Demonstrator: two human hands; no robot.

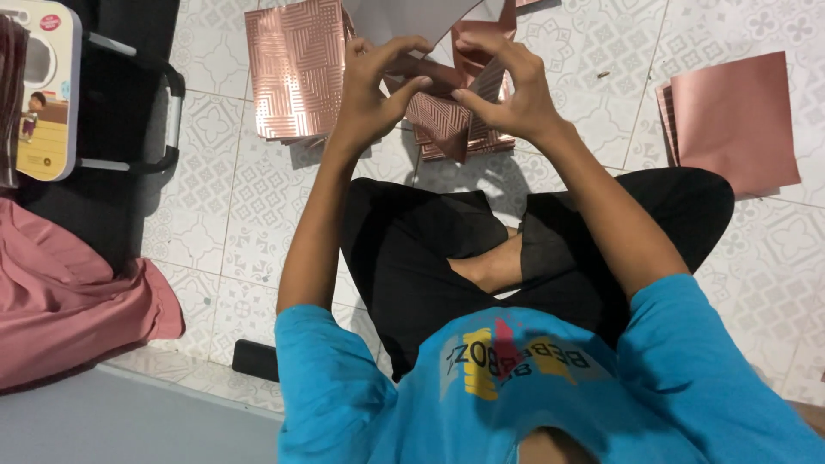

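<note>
We see bare patterned floor tiles (pixel 567 51) between the striped copper sheet stack (pixel 296 73) and plain pink sheets (pixel 735 120). Our crossed legs (pixel 516 249) block the near floor.

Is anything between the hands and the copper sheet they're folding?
Nothing visible. The left hand and right hand already grip the folded copper sheet directly, held above the stack of patterned sheets on the tiled floor.

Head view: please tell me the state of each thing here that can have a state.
left hand: fingers bent, gripping the folded sheet
right hand: fingers bent, gripping the folded sheet
folded sheet: lifted, partly folded
patterned stack: flat on the floor
plain stack: flat on the floor
pink cloth: crumpled on the floor
</note>
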